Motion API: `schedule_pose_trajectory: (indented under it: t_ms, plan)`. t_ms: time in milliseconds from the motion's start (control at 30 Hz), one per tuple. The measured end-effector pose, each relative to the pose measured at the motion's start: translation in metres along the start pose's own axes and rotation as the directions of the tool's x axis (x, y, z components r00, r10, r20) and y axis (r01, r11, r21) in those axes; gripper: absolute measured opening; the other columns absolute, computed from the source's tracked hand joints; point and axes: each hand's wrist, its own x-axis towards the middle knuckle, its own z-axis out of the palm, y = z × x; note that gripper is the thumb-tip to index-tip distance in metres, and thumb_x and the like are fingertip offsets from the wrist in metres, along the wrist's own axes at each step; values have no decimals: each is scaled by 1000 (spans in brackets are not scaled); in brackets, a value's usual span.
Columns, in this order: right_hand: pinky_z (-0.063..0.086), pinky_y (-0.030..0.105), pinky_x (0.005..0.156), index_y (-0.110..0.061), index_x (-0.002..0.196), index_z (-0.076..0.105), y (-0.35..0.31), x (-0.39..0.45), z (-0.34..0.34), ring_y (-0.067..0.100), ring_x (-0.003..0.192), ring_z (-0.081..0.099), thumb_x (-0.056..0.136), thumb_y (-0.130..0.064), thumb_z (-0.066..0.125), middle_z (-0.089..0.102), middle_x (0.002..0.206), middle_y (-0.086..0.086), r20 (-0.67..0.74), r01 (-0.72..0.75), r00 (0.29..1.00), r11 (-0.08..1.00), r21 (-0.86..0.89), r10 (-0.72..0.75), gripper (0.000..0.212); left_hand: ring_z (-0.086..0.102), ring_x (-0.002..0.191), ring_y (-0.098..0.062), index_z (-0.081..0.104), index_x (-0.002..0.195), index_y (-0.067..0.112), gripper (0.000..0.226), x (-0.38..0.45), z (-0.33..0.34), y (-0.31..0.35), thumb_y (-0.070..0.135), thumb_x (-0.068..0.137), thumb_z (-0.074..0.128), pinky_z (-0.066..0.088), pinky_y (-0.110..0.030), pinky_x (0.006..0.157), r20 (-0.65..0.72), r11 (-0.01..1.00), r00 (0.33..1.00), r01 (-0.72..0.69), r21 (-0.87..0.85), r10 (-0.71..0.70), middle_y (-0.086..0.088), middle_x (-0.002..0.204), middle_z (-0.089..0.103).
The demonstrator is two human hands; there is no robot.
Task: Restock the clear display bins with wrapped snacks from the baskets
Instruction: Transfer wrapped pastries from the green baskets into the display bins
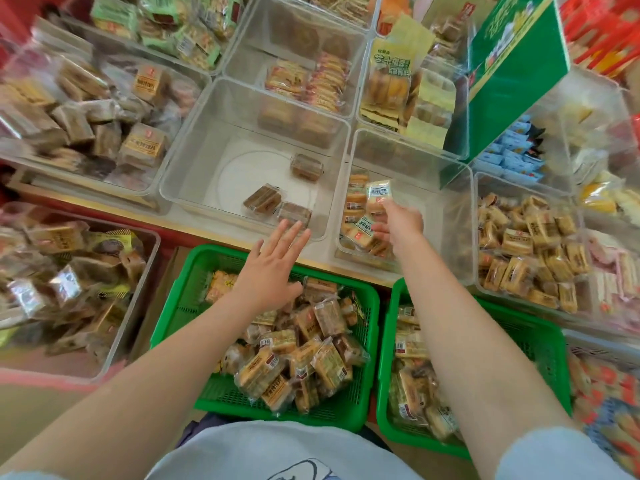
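You were mid-restock. Your right hand (401, 220) pinched a pale wrapped snack (379, 195) over the clear bin (460, 216) right of centre, already holding a small pile. Your left hand (273, 268) was spread flat and empty above the left green basket (180, 299) at lower centre. The centre bin (194, 161) held only three brown packets. The next move likely called for letting go of that snack and scooping more from the baskets.

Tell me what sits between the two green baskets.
Nothing sits there: in the head view the left basket and right basket stand side by side, with only a narrow bare gap between them.
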Motion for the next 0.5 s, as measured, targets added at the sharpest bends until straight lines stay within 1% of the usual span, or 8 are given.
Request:
schedule_pose_trajectory:
  t_ms: [67,133,200,233,267,367,433,500]
  plan:
    - [58,25,55,-10,114,64,2,8,4,14,64,65,97,-29,63,70,88,5,1,-15,1000,996,-84,15,25,-32,147,-15,-18,157,31,93,0,-1,1,44,93,50,0,-51,124,4,1000,1000,0,-5,0,7,162,-28]
    - [54,26,53,-11,115,65,4,6,4,13,59,60,98,-30,61,69,83,4,-46,12,999,985,-172,-21,26,-32,146,-15,-17,157,31,93,0,-1,1,43,94,50,0,-51,124,3,1000,1000,1,-10,-1,7,162,-28]
    - [47,26,50,-13,118,61,6,-6,1,12,60,57,99,-27,55,69,90,5,-86,81,991,971,-226,-102,24,-32,146,-15,-16,157,31,93,1,1,0,42,94,51,-1,-50,124,-2,1000,1000,2,-15,-2,8,162,-27]
    - [45,26,50,-17,116,60,9,-17,0,12,62,57,99,-24,52,68,95,6,-78,137,984,965,-223,-157,20,-32,146,-14,-16,157,31,93,0,1,0,41,94,51,-1,-50,124,-4,1000,1000,1,-22,-1,8,162,-27]
    - [44,26,51,-19,112,60,14,-31,-1,12,64,57,99,-21,50,67,96,6,-45,203,975,956,-213,-217,17,-31,147,-14,-15,157,31,92,0,0,1,40,94,51,-2,-49,124,-4,999,1000,0,-34,0,8,163,-26]
    - [43,30,56,-20,104,66,43,-85,-2,14,61,52,100,-17,49,64,81,1,156,389,920,892,-229,-360,18,-26,149,-15,-9,159,28,87,-3,-4,3,38,97,50,0,-45,124,-26,998,1000,-4,-68,2,6,164,-22]
    - [48,34,58,-23,101,66,72,-114,2,15,63,55,101,-18,49,63,79,-2,286,428,893,855,-292,-349,17,-21,151,-17,-2,160,24,82,-10,0,5,36,98,50,0,-41,125,-100,996,995,18,-91,-27,3,165,-18]
    - [53,38,70,-25,102,64,109,-125,8,15,78,62,102,-22,51,65,90,-4,386,404,890,810,-425,-242,12,-8,154,-20,13,159,19,73,-29,12,7,32,98,50,4,-39,124,-178,983,980,58,-172,-89,-2,168,-3]
